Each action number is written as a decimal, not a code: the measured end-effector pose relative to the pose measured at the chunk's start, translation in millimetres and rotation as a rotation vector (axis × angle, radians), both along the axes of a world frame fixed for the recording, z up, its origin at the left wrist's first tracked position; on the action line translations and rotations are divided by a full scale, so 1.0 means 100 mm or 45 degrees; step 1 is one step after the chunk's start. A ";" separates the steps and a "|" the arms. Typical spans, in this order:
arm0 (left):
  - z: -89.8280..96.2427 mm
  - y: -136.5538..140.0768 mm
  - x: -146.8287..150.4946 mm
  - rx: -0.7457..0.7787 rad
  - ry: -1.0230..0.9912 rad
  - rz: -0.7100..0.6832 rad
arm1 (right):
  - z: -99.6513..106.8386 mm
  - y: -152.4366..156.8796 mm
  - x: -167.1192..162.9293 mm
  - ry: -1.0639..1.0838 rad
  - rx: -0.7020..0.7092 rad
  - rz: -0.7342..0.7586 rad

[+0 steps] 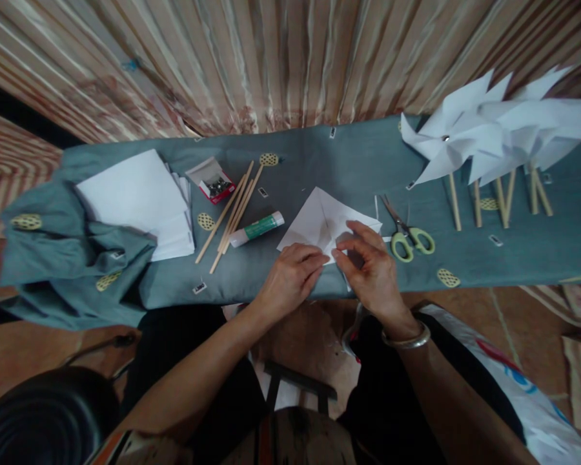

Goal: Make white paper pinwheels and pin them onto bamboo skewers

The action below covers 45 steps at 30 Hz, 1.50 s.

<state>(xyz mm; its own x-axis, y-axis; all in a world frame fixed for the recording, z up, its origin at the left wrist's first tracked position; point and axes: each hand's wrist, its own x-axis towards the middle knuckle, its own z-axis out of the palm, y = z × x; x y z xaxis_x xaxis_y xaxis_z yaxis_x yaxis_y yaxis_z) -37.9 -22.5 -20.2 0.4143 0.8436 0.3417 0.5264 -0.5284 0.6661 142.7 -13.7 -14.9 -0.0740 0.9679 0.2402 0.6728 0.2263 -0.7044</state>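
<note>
A white square of paper [304, 223] lies cornerwise on the cloth in front of me, with a line running from its top corner toward the middle. My left hand [293, 274] is closed at its near edge, fingertips pressed together on the paper. Thumb and index finger of my right hand [372, 268] pinch the paper near its lower corner; the other fingers curve above it. My hands cover part of the near side. Right of the paper lie green-handled scissors [401, 248], blades pointing away. A glue stick [260, 227] with a green label rests to the left.
Several wooden sticks [233, 216] lie beside an open red-and-white box [215, 184] of small metal pieces. A stack of white paper [130, 194] sits at left. Several white paper pinwheels [465, 132] on sticks lie at right. The teal cloth [358, 155] is bunched at its left end.
</note>
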 end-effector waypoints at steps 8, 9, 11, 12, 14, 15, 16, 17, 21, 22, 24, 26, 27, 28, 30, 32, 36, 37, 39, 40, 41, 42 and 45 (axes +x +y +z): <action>0.00 0.01 0.00 -0.042 0.032 0.012 | 0.02 -0.01 -0.01 0.017 -0.026 -0.004; 0.00 0.01 0.00 -0.047 0.036 0.012 | 0.02 -0.01 -0.01 0.023 -0.032 -0.005; 0.00 0.01 0.00 -0.051 0.043 0.011 | 0.02 -0.01 -0.01 0.031 -0.040 -0.005; 0.00 0.01 0.00 -0.049 0.046 0.011 | 0.02 -0.01 -0.01 0.029 -0.043 -0.003; 0.00 0.02 0.00 -0.040 0.050 0.006 | 0.02 -0.01 -0.01 0.013 -0.040 0.007; 0.00 0.02 0.00 -0.038 0.052 0.003 | 0.01 -0.01 0.00 0.001 -0.037 0.012; 0.00 0.02 0.00 -0.037 0.054 0.002 | 0.01 -0.01 0.00 -0.009 -0.033 0.015; 0.00 0.02 0.00 -0.036 0.055 0.000 | 0.01 -0.01 0.00 -0.017 -0.030 0.018; 0.00 0.02 0.00 -0.022 0.062 0.003 | 0.01 -0.01 0.00 -0.024 -0.015 0.029; 0.00 0.02 0.00 -0.018 0.064 0.004 | 0.01 -0.01 0.00 -0.029 -0.015 0.035; 0.00 0.02 0.01 -0.021 0.066 0.003 | 0.01 -0.02 0.00 -0.036 -0.017 0.039; 0.00 0.02 0.01 -0.033 0.069 0.002 | 0.02 -0.02 0.00 -0.037 -0.020 0.042; 0.01 0.02 0.01 -0.037 0.070 0.002 | 0.02 -0.02 0.00 -0.030 -0.018 0.042; 0.01 0.02 0.01 -0.037 0.070 0.002 | 0.02 -0.02 0.00 -0.021 -0.012 0.042; 0.01 0.02 0.00 -0.031 0.073 0.005 | 0.03 -0.02 -0.01 -0.011 -0.007 0.055; 0.01 0.02 0.00 -0.032 0.078 0.004 | 0.04 -0.03 -0.01 -0.013 -0.002 0.075; 0.01 0.01 0.00 -0.058 0.071 -0.003 | 0.05 -0.04 -0.02 -0.054 0.018 0.128; 0.01 0.01 0.00 -0.058 0.069 -0.002 | 0.06 -0.05 -0.02 -0.064 0.023 0.136; 0.01 0.01 0.01 -0.052 0.067 0.003 | 0.06 -0.05 -0.03 -0.079 0.025 0.147; 0.01 0.01 0.01 -0.046 0.068 0.005 | 0.05 -0.05 -0.03 -0.083 0.025 0.149; 0.02 0.01 0.01 -0.040 0.068 0.005 | 0.05 -0.05 -0.03 -0.086 0.028 0.153; 0.02 0.01 0.01 -0.038 0.068 0.004 | 0.05 -0.06 -0.03 -0.090 0.032 0.158; 0.02 0.02 0.01 -0.045 0.076 0.001 | 0.04 -0.06 -0.02 -0.097 0.039 0.166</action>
